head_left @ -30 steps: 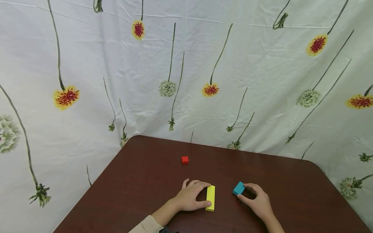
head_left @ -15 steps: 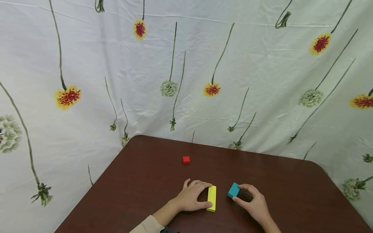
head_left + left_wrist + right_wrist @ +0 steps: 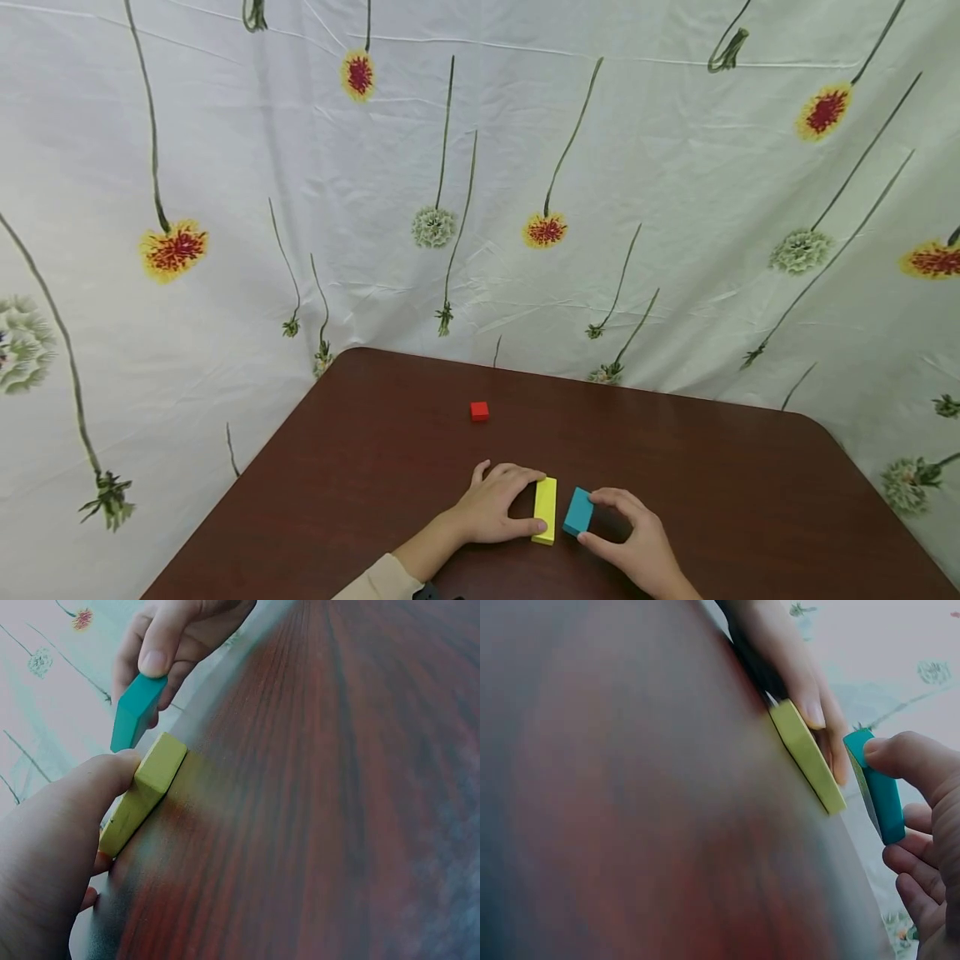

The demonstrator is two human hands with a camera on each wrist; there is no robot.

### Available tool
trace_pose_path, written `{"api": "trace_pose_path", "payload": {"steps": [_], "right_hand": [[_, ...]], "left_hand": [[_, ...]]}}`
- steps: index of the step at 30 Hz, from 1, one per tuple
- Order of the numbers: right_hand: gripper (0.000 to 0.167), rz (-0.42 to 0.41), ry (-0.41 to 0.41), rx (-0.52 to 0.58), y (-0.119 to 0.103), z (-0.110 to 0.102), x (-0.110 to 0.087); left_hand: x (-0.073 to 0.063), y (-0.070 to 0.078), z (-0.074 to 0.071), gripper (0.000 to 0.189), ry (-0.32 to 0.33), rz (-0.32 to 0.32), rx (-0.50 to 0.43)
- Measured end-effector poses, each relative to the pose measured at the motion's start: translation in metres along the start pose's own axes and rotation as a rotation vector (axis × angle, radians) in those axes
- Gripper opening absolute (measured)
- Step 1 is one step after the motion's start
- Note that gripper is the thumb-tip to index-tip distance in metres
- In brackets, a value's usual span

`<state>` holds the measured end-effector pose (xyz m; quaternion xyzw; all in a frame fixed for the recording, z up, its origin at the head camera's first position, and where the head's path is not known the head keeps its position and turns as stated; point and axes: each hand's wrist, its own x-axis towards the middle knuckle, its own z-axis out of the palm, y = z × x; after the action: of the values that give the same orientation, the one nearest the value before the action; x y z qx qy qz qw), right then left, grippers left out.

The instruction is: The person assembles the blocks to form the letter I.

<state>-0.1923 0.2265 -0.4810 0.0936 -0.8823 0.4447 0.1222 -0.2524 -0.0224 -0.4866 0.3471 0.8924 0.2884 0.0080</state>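
Pinching yellow block (image 3: 547, 502) lengthwise in left hand (image 3: 489, 509), likely for steadiness, and blue block (image 3: 578, 511) just beside it in right hand (image 3: 637, 543).

Left hand (image 3: 491, 507) and right hand (image 3: 633, 540) near each other, both in thumb-and-finger pinches.

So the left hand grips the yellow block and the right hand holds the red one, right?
Not quite: the right hand holds the blue block, as the head view shows; the red block lies on the table. The left hand does grip the yellow block.
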Motion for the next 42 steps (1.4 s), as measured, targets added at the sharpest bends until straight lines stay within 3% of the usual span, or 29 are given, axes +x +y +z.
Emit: {"api": "trace_pose_path", "payload": {"steps": [5, 14, 30, 38, 42], "right_hand": [[0.041, 0.006, -0.073, 0.016, -0.008, 0.003, -0.007], [0.041, -0.113, -0.153, 0.036, -0.014, 0.007, -0.015], [0.042, -0.328, -0.118, 0.061, -0.014, 0.016, -0.024], [0.039, -0.283, -0.174, 0.054, -0.017, 0.015, -0.031], [0.039, -0.305, -0.187, 0.047, -0.016, 0.016, -0.034]], "left_hand": [[0.000, -0.001, 0.001, 0.065, 0.005, 0.006, 0.010], [0.000, -0.003, 0.002, 0.065, 0.004, 0.026, 0.011], [0.000, -0.003, 0.002, 0.065, 0.023, 0.032, 0.021], [0.000, -0.004, 0.002, 0.065, 0.022, 0.032, 0.016], [0.000, -0.004, 0.002, 0.065, 0.018, 0.037, 0.010]]}}
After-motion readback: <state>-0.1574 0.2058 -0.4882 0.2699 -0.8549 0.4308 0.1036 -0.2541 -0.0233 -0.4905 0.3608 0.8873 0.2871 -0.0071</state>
